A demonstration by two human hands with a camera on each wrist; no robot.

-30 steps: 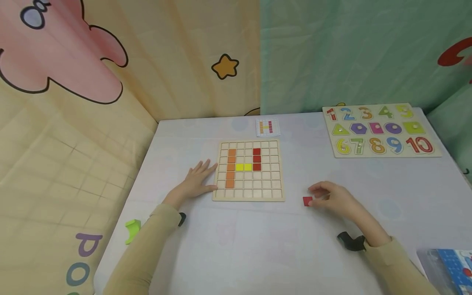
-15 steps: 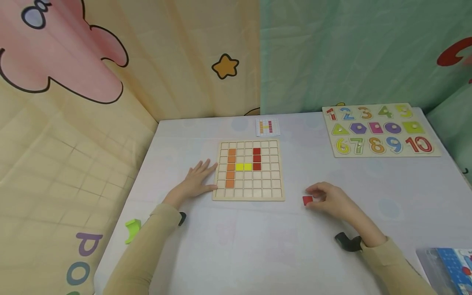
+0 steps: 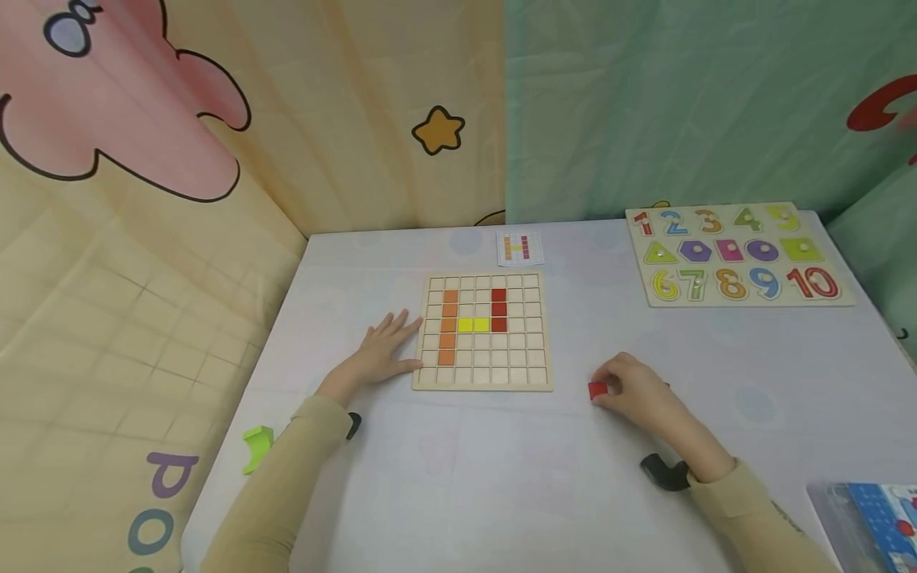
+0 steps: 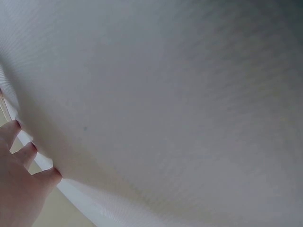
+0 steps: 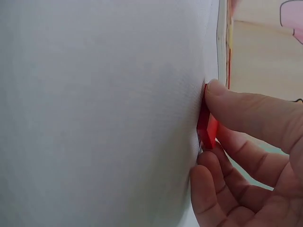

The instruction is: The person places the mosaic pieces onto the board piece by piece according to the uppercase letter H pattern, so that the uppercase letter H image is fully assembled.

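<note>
A wooden grid board (image 3: 474, 374) lies mid-table, holding a column of orange tiles (image 3: 447, 325), two yellow tiles (image 3: 474, 325) and three red tiles (image 3: 499, 310). My left hand (image 3: 376, 350) rests spread on the table, its thumb and a fingertip at the board's left edge; its fingers (image 4: 45, 178) also show in the left wrist view. Right of the board, my right hand (image 3: 636, 390) pinches a loose red square tile (image 3: 597, 391) between thumb and fingers. In the right wrist view, the tile (image 5: 207, 124) sits at the tabletop, slightly tilted.
Behind the board lies a small pattern card (image 3: 520, 247). A number and shape puzzle board (image 3: 741, 255) sits at the back right. A green curved block (image 3: 258, 448) lies near the left edge, and a blue-and-clear package (image 3: 870, 525) at the front right.
My right hand has moved slightly left and closed its thumb and fingers on the loose red tile, which stays about where it was. The left hand has kept still.
</note>
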